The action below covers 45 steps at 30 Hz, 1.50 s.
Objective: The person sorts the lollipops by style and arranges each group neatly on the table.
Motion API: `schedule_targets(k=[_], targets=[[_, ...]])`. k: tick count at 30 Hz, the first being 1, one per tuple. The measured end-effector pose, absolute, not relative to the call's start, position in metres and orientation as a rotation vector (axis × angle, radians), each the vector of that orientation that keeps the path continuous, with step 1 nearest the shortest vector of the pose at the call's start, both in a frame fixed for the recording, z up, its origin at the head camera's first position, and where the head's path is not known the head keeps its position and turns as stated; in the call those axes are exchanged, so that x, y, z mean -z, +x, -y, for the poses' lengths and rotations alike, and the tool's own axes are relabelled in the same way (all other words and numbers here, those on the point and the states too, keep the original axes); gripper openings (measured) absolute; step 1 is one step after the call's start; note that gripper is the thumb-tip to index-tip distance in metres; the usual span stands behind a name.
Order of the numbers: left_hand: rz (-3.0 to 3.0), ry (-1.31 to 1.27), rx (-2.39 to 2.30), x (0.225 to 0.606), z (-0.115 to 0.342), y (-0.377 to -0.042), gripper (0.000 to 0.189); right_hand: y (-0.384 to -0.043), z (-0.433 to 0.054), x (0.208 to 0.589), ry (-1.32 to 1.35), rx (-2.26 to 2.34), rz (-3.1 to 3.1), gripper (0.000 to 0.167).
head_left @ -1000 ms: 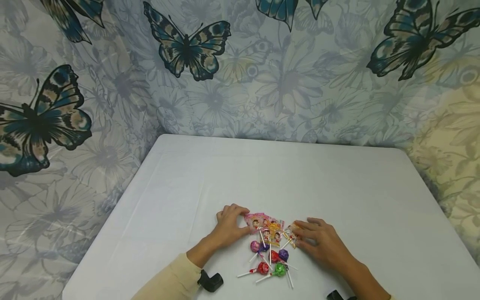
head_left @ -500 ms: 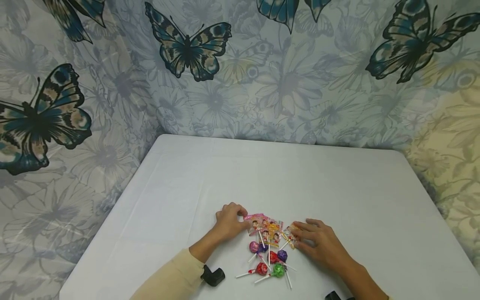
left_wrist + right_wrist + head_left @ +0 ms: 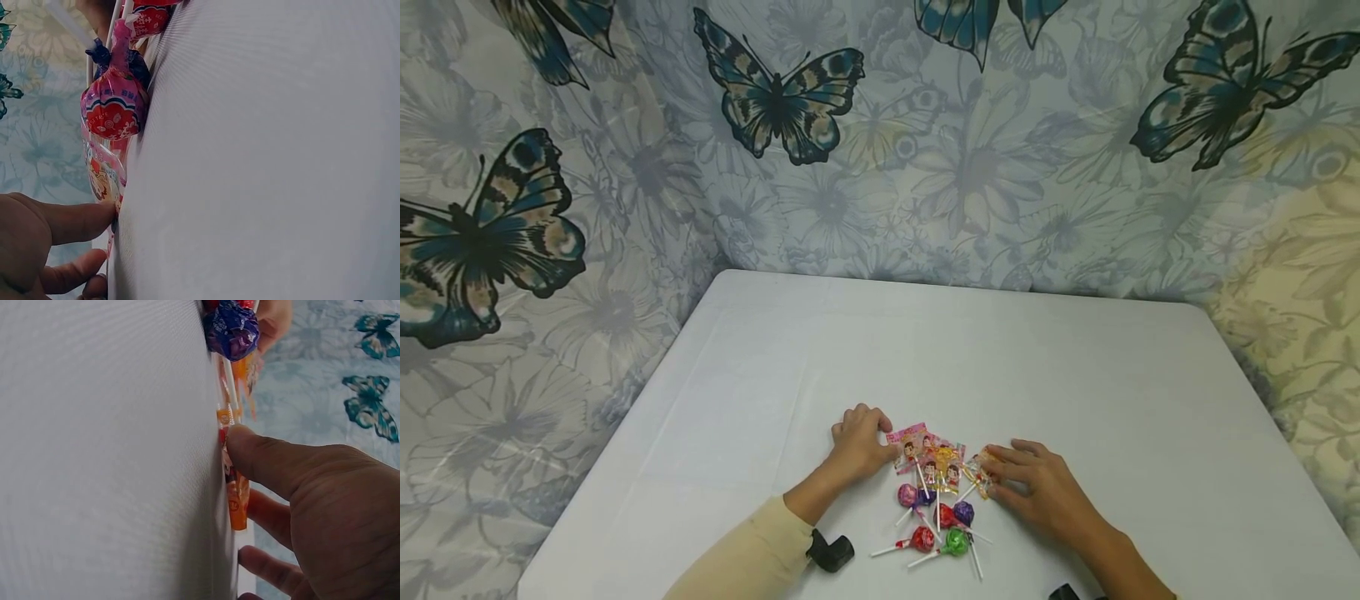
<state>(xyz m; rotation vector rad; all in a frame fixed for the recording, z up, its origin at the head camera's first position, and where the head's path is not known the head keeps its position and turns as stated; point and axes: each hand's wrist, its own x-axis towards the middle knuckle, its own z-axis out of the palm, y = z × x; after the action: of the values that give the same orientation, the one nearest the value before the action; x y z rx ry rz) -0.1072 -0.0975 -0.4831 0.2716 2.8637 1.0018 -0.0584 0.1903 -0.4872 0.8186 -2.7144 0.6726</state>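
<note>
On the white table (image 3: 760,375), printed packets (image 3: 910,442) overlap just beyond a cluster of lollipops (image 3: 922,539), whose round heads sit in wrappers; what fills the packets I can't tell. The left hand (image 3: 863,446) touches their left edge, thumb and fingers parted; the right hand (image 3: 1033,479) spreads loosely over an orange packet (image 3: 238,514), thumb against it.

You face a smooth white table (image 3: 925,350) with rounded far corners. Beyond it, you see grey-blue floral wall covering (image 3: 985,175), yellowish at your right, bearing large teal, black and beige printed butterflies (image 3: 778,100).
</note>
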Motion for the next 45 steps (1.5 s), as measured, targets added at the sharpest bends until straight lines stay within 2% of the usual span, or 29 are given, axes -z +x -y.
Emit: schedule_targets(k=[6,17,36,45], targets=[[-2.873,0.253,-0.999,0.481,0.096,-0.106,0.031,-0.059,-0.19,0.488,0.81,-0.669,2.72,0.039],[-2.865,0.198,-0.99,0.479,0.094,-0.108,0.018,-0.057,-0.188,0.487,0.784,-0.651,2.788,0.038],[-2.572,0.176,-1.577,0.476,0.109,-0.118,0.005,-0.058,-0.188,0.489,0.779,-0.638,2.806,0.038],[-2.468,0.112,-1.71,0.476,0.11,-0.123,0.008,-0.057,-0.189,0.489,0.773,-0.643,2.804,0.038]])
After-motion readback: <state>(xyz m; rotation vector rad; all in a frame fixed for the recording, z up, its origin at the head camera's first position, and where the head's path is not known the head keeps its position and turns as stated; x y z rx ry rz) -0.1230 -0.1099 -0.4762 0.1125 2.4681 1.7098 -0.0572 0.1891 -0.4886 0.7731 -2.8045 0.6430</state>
